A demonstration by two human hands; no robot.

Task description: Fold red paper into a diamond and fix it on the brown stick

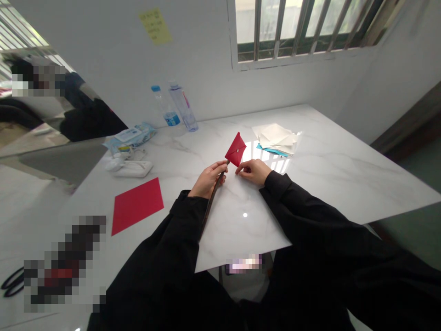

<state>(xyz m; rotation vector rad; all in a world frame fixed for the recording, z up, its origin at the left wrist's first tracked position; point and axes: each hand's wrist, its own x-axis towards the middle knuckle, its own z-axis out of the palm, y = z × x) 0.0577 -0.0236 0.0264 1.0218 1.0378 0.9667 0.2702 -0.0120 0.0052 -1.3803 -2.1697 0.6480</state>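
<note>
A small red paper envelope (236, 150), its flaps folded to a pale spot at the centre, stands on its corner just beyond my fingers. My left hand (209, 178) is closed, thumb and fingers pinched at the envelope's lower left edge. A long thin dark brown strip (214, 192) also runs through that hand down toward the table's front edge; its kind is unclear. Close to the envelope's bottom corner, my right hand (254, 172) has its fingers curled and pressed together. Whatever lies between those fingertips is too small to make out.
A flat red sheet (138, 204) lies left of my arm. Cream papers (275, 137) over a blue piece (272, 150) sit at the right. Two bottles (184, 108), a wipes pack (129, 136) and a white device (132, 168) stand behind. Black-handled scissors (14, 281) lie lower left.
</note>
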